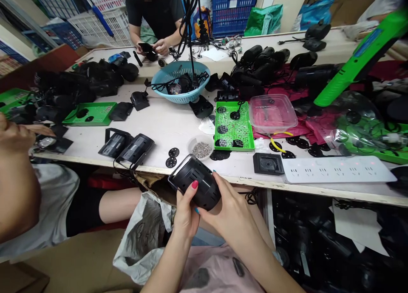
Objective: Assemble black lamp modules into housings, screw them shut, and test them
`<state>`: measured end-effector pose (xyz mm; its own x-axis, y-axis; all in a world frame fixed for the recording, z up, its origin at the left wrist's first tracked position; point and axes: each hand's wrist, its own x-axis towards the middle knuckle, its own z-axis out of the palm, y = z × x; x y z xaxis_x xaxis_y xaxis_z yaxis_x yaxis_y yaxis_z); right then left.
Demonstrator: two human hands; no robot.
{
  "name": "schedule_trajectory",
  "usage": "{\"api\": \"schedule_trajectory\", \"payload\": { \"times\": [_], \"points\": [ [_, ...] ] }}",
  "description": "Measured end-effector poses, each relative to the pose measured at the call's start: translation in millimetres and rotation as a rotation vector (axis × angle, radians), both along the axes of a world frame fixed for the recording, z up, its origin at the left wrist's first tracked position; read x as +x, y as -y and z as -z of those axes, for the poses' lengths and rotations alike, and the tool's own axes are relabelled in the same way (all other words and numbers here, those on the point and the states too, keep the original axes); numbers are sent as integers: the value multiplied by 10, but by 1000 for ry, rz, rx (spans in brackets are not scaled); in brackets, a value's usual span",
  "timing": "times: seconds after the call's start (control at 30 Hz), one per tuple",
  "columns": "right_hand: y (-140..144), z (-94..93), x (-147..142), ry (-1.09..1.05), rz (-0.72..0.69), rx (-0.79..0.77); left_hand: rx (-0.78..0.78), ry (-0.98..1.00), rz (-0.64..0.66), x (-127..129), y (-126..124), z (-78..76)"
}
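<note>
A black plastic housing (195,183) with ribbed slots hangs just below the front edge of the white table (172,127), over my lap. My left hand (185,214) grips its lower left side, thumb pressed on top. My right hand (230,212) cups it from the right and underneath. On the table just beyond stand a small clear dish of tiny metal screws (201,149), two black perforated discs (172,157) and a green perforated tray (233,126) with more discs.
Two more black housings (127,146) lie left of the dish. A white power strip (339,169), a black square part (268,163), a clear lidded box (272,113) and a blue basket (180,81) stand around. One person sits at my left (19,191); another works across the table (156,16).
</note>
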<state>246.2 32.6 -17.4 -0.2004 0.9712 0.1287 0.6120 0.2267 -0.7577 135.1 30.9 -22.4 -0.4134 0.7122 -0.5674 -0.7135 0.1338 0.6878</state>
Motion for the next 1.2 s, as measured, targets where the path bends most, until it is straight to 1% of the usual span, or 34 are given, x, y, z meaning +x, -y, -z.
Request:
{"api": "schedule_trajectory", "payload": {
  "times": [0.07, 0.2, 0.3, 0.43, 0.53, 0.7, 0.83, 0.9, 1.0, 1.03, 1.1, 1.2],
  "points": [
    [7, 14, -7, -11, -4, 17, 25, -36, 5, 6, 4, 2],
    [44, 61, -17, -32, 8, 90, 125, -156, 40, 29, 42, 2],
    [80, 103, -10, 2, 12, 124, 170, -234, 66, 82, 65, -38],
    [107, 135, 22, 55, 18, 152, 203, -313, 23, 171, 67, -126],
    [97, 132, 35, 26, -1, 155, 228, -357, 15, 186, 64, -150],
    [63, 141, 23, -29, 22, 116, 194, -358, 102, 128, 70, -70],
    [86, 200, 18, -20, 9, 112, 215, -364, 93, 97, 82, -4],
    [119, 229, 4, -9, 7, 107, 213, -401, 94, 90, 80, -1],
    [167, 243, -24, -25, 28, 113, 184, -455, 102, 57, 48, -46],
    [174, 234, -23, -49, 40, 104, 180, -450, 105, 32, 30, -72],
    [164, 195, 16, -122, 37, 22, 165, -389, 143, -39, -6, -130],
    [94, 89, 175, -276, 1, -136, 98, -229, 282, -151, -11, -201]
  ]
}}
